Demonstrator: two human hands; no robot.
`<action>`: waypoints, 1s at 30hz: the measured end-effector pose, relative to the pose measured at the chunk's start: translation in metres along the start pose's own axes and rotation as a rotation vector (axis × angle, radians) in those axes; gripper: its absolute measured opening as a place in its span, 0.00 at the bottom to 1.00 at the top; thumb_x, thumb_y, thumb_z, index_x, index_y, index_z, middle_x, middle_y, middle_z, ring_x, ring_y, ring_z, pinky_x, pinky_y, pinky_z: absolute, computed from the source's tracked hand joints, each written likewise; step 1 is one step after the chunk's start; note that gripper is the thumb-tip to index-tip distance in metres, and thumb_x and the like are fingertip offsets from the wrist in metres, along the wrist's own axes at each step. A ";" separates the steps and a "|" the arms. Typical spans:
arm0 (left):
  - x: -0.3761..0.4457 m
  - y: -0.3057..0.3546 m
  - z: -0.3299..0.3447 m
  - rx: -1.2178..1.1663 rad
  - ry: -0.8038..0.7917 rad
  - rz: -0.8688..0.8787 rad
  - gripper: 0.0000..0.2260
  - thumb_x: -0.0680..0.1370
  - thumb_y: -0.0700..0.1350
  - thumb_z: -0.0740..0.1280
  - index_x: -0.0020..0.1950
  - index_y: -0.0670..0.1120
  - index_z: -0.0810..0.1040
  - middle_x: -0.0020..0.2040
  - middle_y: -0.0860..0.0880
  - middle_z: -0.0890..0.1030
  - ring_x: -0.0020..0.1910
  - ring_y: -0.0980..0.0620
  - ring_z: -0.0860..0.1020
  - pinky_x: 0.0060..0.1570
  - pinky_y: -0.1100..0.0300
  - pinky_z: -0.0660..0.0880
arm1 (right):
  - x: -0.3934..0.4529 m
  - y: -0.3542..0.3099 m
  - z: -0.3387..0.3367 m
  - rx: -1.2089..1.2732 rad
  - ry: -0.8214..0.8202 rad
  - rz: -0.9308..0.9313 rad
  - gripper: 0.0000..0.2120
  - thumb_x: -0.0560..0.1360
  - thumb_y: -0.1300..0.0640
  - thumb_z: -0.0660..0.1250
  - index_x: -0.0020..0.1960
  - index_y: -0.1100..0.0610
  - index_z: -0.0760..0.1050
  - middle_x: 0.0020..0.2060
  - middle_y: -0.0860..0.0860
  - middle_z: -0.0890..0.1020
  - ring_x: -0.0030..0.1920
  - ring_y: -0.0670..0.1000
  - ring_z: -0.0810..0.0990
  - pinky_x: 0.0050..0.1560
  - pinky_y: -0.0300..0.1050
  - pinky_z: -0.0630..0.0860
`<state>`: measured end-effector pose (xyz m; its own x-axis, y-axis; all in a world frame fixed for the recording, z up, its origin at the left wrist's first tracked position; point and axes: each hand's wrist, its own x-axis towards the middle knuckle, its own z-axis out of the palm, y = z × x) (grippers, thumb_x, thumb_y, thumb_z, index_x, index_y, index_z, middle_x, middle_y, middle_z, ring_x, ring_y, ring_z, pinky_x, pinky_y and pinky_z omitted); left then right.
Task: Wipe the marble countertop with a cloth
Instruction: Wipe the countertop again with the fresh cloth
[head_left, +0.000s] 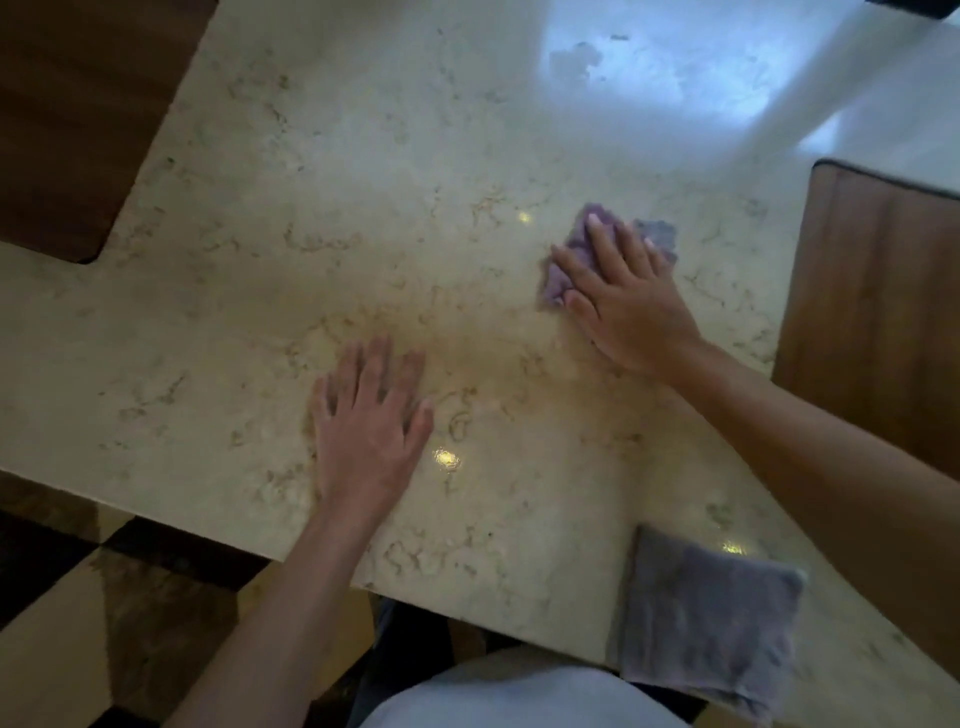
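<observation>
— What lies nearest the camera?

— A pale garment at the bottom edge, cut off by the frame, and beside it a checkered floor (78, 613) in dark and tan. A folded grey cloth (706, 618) sits at the near edge of the marble tabletop (322, 171), one corner hanging just over it.

— And the surface itself?

— Cream stone with brown veining, glossy, carrying small yellow light spots and a broad bluish-white glare at its far side. A dark wooden panel (78, 114) borders it at far left; a brown wooden board (878, 312) meets it at right, running out of frame.

— Anything hard to read?

— The left hand (369, 421) is motion-blurred, and the smudge inside the far glare cannot be identified.

— The grips?

— The left hand lies flat on the stone, fingers straight and spread, holding nothing. Farther on, the right hand (623, 296) presses down, fingers extended, on a crumpled purple cloth (571, 260).

— Where is that cloth relative to the hand?

— Under the fingers and palm, bunched edges showing beyond the fingertips and to either side, well apart from the left hand.
</observation>
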<state>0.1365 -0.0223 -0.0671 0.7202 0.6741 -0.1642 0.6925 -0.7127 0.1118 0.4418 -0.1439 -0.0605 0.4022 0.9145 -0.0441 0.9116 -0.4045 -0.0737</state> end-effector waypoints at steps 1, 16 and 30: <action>0.000 -0.001 0.000 -0.003 0.007 0.004 0.26 0.82 0.60 0.49 0.80 0.56 0.57 0.82 0.47 0.55 0.81 0.43 0.52 0.75 0.38 0.52 | -0.011 -0.014 0.006 0.010 0.044 -0.007 0.25 0.84 0.44 0.50 0.79 0.47 0.63 0.79 0.61 0.61 0.78 0.69 0.58 0.73 0.68 0.62; 0.002 0.005 -0.005 -0.028 0.004 -0.019 0.28 0.81 0.60 0.49 0.80 0.54 0.58 0.82 0.46 0.57 0.80 0.42 0.54 0.75 0.39 0.52 | -0.092 0.054 -0.015 0.055 -0.219 0.041 0.29 0.80 0.33 0.28 0.79 0.36 0.39 0.82 0.56 0.45 0.81 0.65 0.45 0.78 0.67 0.51; 0.003 0.008 -0.007 -0.034 0.007 -0.025 0.28 0.79 0.59 0.50 0.78 0.52 0.64 0.80 0.44 0.62 0.79 0.40 0.58 0.72 0.38 0.56 | -0.178 -0.117 0.007 0.211 -0.288 -0.235 0.24 0.83 0.39 0.51 0.79 0.36 0.56 0.82 0.54 0.54 0.81 0.64 0.50 0.79 0.61 0.48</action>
<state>0.1441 -0.0246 -0.0595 0.7025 0.6932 -0.1609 0.7115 -0.6884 0.1406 0.2634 -0.2596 -0.0506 0.1185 0.9538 -0.2759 0.9260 -0.2065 -0.3160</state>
